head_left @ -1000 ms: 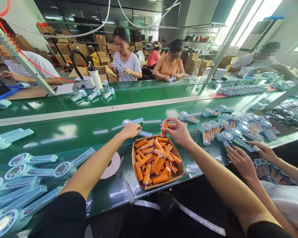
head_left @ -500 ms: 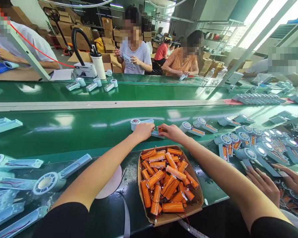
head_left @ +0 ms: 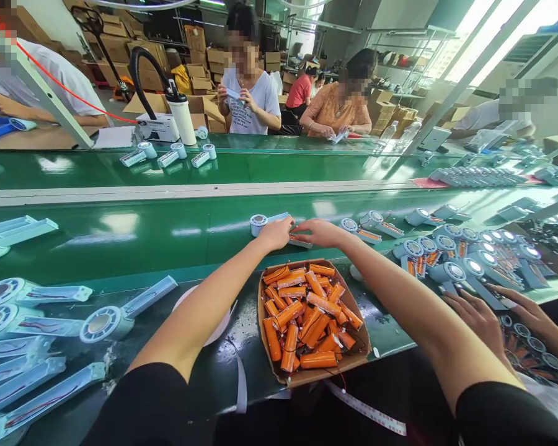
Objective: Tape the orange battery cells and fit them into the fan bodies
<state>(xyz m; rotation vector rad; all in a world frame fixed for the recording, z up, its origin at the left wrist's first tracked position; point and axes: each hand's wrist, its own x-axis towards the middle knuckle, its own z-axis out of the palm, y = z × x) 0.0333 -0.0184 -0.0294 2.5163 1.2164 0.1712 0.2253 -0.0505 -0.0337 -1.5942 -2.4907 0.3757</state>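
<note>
The left hand [head_left: 276,233] and right hand [head_left: 323,233] meet fingertip to fingertip, or nearly so, over a light-blue fan body [head_left: 258,224] on the green surface [head_left: 139,257]; the left hand's fingers are bent in narrow, the right hand's are loosely curved with palm down (whether either pinches anything I cannot tell, as the fingers hide it); the fan body lies beyond the near edge of the surface, its round head to the left of the left hand, its open handle running under the fingers.

Nearer, at the middle of the near edge, stands a cardboard box [head_left: 307,377] heaped with orange cylinders [head_left: 318,360]; left of it a roll of tape [head_left: 218,327] lies partly behind the left forearm; more fan bodies [head_left: 100,323] crowd the near left corner, thin wires showing in some handles; toward the right edge sits a cluster of fans [head_left: 449,271], several with orange in the handles, and a co-worker's hand [head_left: 477,319] is just beside them.
</note>
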